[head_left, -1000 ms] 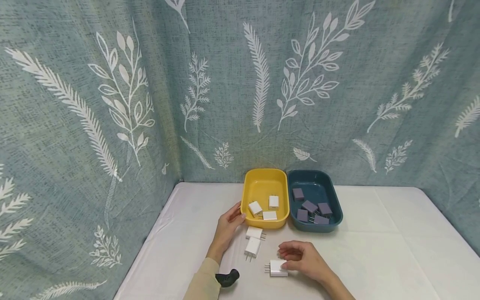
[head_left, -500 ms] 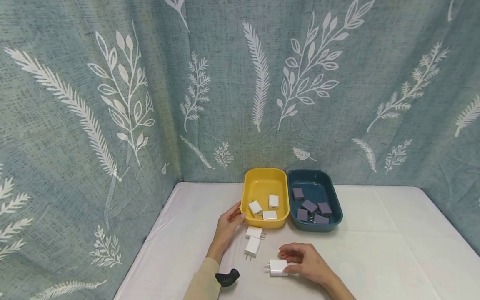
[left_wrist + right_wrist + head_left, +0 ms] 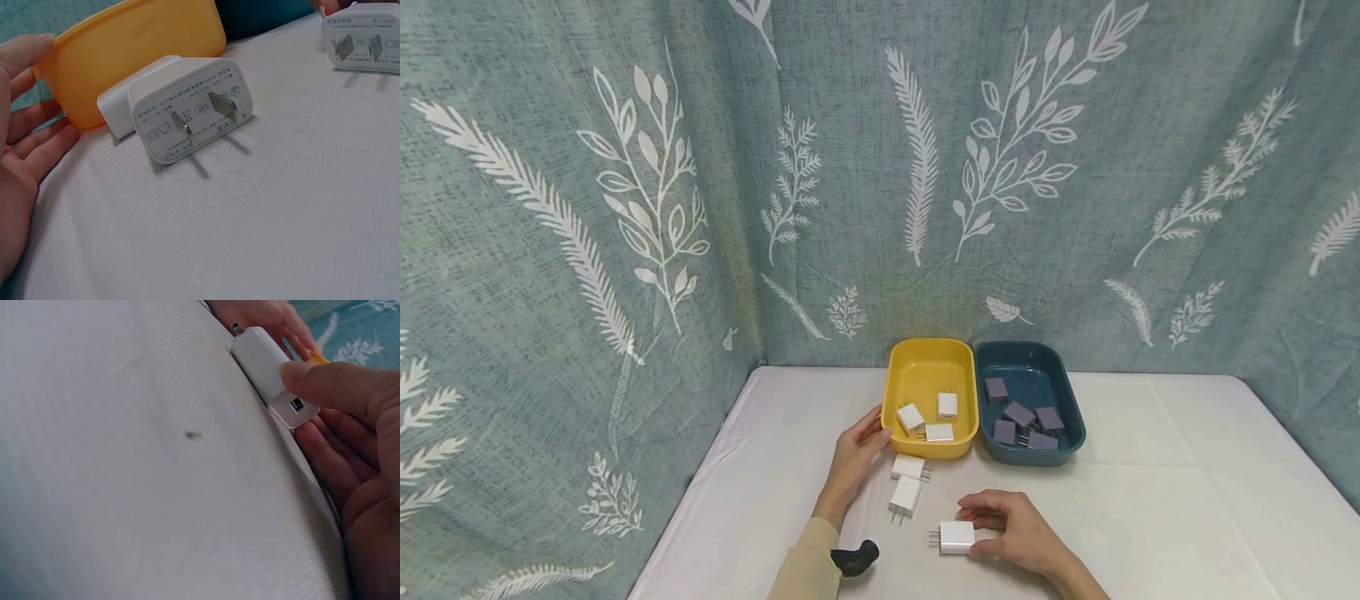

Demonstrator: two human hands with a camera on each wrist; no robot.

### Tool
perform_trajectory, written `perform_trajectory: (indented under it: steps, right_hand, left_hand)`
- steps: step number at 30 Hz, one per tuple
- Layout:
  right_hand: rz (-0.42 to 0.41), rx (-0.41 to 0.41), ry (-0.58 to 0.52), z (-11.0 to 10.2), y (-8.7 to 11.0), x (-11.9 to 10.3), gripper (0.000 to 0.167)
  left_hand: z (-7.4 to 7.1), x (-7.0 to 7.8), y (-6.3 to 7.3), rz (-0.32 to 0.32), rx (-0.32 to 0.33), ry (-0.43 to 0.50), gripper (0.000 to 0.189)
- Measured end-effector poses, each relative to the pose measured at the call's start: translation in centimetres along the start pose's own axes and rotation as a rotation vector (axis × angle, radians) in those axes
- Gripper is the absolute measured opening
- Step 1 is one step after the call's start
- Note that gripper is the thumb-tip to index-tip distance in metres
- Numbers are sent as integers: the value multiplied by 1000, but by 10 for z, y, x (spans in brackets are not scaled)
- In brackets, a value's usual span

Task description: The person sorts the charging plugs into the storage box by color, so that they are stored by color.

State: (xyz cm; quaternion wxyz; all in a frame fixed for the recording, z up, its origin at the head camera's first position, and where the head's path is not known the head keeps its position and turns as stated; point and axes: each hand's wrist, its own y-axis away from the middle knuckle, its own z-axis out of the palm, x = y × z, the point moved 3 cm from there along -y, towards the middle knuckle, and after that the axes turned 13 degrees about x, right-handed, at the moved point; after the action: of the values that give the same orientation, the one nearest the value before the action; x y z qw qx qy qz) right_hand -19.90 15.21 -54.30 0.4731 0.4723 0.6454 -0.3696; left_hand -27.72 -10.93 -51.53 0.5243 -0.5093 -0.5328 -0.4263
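My left hand (image 3: pixel 852 460) rests its fingertips against the near left corner of a yellow tray (image 3: pixel 932 448). In the left wrist view the thumb touches the rim, with relaxed fingers along the wall. Three white plug-in chargers lie inside the tray. Just in front, one white charger (image 3: pixel 906 496) lies against another white charger (image 3: pixel 907 467). My right hand (image 3: pixel 1017 530) is beside a separate white charger (image 3: pixel 957 537), prongs pointing left. Its thumb is at the charger's right end; the other fingers arch loosely behind. In the right wrist view this charger (image 3: pixel 259 365) shows its USB port.
A dark blue tray (image 3: pixel 1067 450) holding several purple-grey chargers stands against the yellow tray's right side. A black object (image 3: pixel 855 558) sticks out by the left sleeve. White cloth (image 3: pixel 1165 500) covers the table, and a leaf-patterned curtain (image 3: pixel 865 167) hangs behind.
My right thumb has slid slightly right, from over the charger's top to its right end. The charger and my left hand look unmoved.
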Motion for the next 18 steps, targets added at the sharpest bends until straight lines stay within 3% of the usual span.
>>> perform_trajectory:
  steps: [13, 18]
  right_hand:
    - [32, 102, -26, -1, -2, 1, 56]
    - [6, 131, -52, 0, -6, -1, 56]
  left_hand:
    - [-1, 0, -1, 0, -4, 17, 56]
    - [-1, 0, -1, -2, -4, 5, 56]
